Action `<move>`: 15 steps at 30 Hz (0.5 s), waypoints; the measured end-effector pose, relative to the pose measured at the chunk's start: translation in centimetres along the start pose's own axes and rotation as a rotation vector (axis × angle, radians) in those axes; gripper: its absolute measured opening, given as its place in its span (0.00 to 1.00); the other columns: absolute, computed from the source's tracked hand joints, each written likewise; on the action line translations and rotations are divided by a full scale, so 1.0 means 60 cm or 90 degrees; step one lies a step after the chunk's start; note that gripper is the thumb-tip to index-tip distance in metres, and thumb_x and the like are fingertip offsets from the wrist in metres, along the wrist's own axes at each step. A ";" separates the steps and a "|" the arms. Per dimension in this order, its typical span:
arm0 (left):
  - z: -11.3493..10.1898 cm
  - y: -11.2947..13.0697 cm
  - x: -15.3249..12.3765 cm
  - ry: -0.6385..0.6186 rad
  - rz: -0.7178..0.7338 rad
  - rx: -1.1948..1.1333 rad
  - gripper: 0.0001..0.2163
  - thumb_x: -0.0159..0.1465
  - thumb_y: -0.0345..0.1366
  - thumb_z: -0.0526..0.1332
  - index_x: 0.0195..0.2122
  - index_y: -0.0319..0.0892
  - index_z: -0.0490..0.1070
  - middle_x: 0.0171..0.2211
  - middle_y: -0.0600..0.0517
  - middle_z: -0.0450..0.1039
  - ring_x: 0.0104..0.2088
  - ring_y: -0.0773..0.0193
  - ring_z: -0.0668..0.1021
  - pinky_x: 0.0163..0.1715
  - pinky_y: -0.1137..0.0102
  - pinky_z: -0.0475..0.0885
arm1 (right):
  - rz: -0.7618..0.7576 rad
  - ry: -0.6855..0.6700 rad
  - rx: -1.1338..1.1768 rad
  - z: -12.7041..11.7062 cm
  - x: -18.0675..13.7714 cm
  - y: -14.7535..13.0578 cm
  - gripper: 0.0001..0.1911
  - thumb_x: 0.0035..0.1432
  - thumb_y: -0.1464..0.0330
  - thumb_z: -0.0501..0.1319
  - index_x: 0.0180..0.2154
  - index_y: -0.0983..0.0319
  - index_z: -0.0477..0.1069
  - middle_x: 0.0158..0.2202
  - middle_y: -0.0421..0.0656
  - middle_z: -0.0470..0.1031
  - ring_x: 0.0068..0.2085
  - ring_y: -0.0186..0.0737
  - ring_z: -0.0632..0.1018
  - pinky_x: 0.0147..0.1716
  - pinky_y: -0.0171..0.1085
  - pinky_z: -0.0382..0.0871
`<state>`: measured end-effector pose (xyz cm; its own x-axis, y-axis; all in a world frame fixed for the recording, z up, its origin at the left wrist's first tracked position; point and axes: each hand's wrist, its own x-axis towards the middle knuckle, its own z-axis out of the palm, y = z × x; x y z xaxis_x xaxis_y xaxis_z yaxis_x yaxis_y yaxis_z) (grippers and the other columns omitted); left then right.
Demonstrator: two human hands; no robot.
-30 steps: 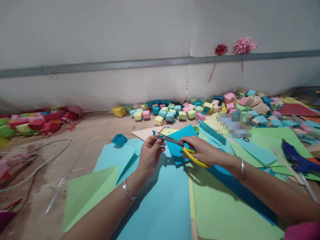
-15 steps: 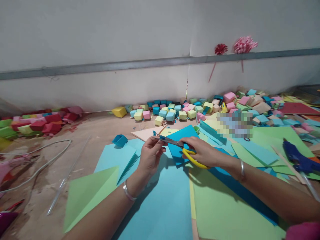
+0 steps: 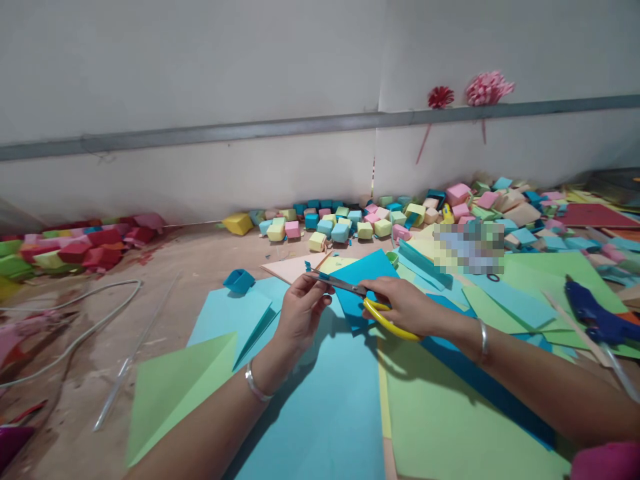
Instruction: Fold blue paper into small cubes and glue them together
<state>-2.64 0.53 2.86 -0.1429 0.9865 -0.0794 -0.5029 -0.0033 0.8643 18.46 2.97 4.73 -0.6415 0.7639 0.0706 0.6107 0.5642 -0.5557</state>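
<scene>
My right hand (image 3: pixel 400 303) grips the yellow handles of a pair of scissors (image 3: pixel 393 325), whose metal blades point left. Fingers pinched together, my left hand (image 3: pixel 305 307) holds a small blue paper piece (image 3: pixel 308 266) that pokes out by the scissor tips; most of it is hidden by the fingers and blades. Below the blades lies a dark blue paper sheet (image 3: pixel 367 270). A large light blue sheet (image 3: pixel 325 407) spreads under both hands. To the left of my left hand stands a small open blue paper box (image 3: pixel 239 281).
Folded paper cubes (image 3: pixel 340 232) line the wall, with a red and green heap (image 3: pixel 95 247) at left. A blue glue gun (image 3: pixel 595 313) lies right among green sheets (image 3: pixel 565 280). A white cable (image 3: pixel 100 297) and a clear glue stick (image 3: pixel 113 393) lie left.
Almost nothing differs. The view has shifted very slightly, while both hands, the scissors and the paper piece keep nearly the same position.
</scene>
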 end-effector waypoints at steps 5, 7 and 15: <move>0.004 0.000 -0.001 -0.005 0.005 0.009 0.14 0.44 0.33 0.76 0.28 0.39 0.74 0.25 0.55 0.72 0.26 0.71 0.74 0.22 0.79 0.68 | 0.004 -0.004 0.009 -0.002 -0.003 -0.005 0.14 0.60 0.60 0.61 0.45 0.59 0.72 0.31 0.41 0.72 0.29 0.35 0.66 0.29 0.34 0.54; 0.004 0.001 -0.001 -0.006 0.003 0.010 0.14 0.44 0.33 0.76 0.28 0.38 0.74 0.25 0.55 0.72 0.25 0.71 0.74 0.22 0.79 0.67 | 0.003 0.003 0.001 -0.002 -0.004 -0.005 0.13 0.60 0.60 0.62 0.45 0.59 0.71 0.31 0.40 0.72 0.29 0.34 0.66 0.28 0.33 0.53; 0.002 -0.001 0.000 0.001 -0.013 -0.001 0.14 0.42 0.33 0.76 0.28 0.38 0.75 0.24 0.55 0.73 0.24 0.71 0.74 0.21 0.79 0.67 | 0.012 0.016 -0.064 0.002 -0.005 -0.010 0.13 0.60 0.59 0.61 0.44 0.59 0.71 0.32 0.41 0.74 0.31 0.36 0.68 0.29 0.34 0.54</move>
<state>-2.53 0.54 2.89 -0.1329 0.9863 -0.0980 -0.5075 0.0173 0.8615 18.24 2.39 4.95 -0.6184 0.7815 0.0823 0.6669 0.5773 -0.4711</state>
